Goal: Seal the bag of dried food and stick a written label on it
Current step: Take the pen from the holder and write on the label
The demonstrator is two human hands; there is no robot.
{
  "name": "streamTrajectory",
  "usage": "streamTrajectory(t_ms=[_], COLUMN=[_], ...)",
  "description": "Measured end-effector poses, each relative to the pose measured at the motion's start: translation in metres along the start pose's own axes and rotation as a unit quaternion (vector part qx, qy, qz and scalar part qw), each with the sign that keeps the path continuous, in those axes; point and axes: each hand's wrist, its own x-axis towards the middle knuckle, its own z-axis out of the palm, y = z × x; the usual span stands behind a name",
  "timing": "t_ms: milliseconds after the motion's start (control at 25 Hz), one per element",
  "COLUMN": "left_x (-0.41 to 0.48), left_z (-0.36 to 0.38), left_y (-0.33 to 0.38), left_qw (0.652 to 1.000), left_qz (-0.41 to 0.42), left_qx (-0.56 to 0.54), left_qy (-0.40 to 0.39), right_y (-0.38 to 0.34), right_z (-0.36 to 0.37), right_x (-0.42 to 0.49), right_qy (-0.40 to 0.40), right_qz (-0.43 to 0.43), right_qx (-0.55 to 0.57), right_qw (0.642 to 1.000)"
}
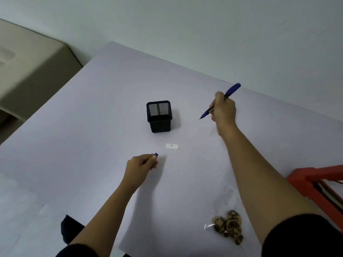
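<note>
Only the purple end of the pen cap (156, 154) shows past the curled fingers of the left hand (141, 165). The mid-barrel of the pen (232, 89) is hidden behind the fingers of the right hand (223, 110). The mark on the label (172, 146) is too small to read.

The left hand (142, 164) is at centre frame, fingers curled, pinching a cap (156, 154). The right hand (223, 110), arm stretched toward the upper right, grips a pen (233, 89), tip pointing down-left; both forearms are bare

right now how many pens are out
1: blue pen in the right hand, cap in the left hand. The mesh holder may hide more.
</note>
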Motion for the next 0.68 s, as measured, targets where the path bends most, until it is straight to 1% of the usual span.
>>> streamTrajectory(t_ms=[120, 160, 240, 320, 400, 480, 600, 680], left_x=[0.015, 0.022, 0.033, 0.039, 0.043, 0.042, 0.044, 0.045], left_z=[-0.012, -0.019, -0.031, -0.036, -0.039, -0.040, -0.039, -0.039], left_y=[-0.001, -0.004, -0.017, -0.029, -0.039, -0.049, -0.061, -0.061], left_qw=[0.991, 0.985, 0.969, 0.956, 0.953, 0.954, 0.958, 0.965], left_qz=[0.029, 0.033, 0.040, 0.053, 0.062, 0.068, 0.070, 0.065], left_qx=[0.077, 0.107, 0.188, 0.244, 0.262, 0.263, 0.254, 0.233], left_qy=[0.109, 0.132, 0.153, 0.151, 0.142, 0.124, 0.111, 0.105], right_y=[0.015, 0.022, 0.036, 0.050, 0.066, 0.078, 0.090, 0.095], right_z=[0.008, 0.009, 0.011, 0.014, 0.017, 0.018, 0.026, 0.032], right_x=[-0.016, -0.021, -0.031, -0.043, -0.050, -0.054, -0.056, -0.056], right_qy=[-0.048, -0.064, -0.090, -0.085, -0.076, -0.073, -0.082, -0.092], right_qz=[-0.007, -0.009, -0.014, -0.035, -0.055, -0.049, -0.041, -0.041], right_qx=[0.025, 0.042, 0.083, 0.100, 0.109, 0.100, 0.058, 0.036], right_qw=[0.998, 0.997, 0.992, 0.991, 0.990, 0.991, 0.994, 0.994])
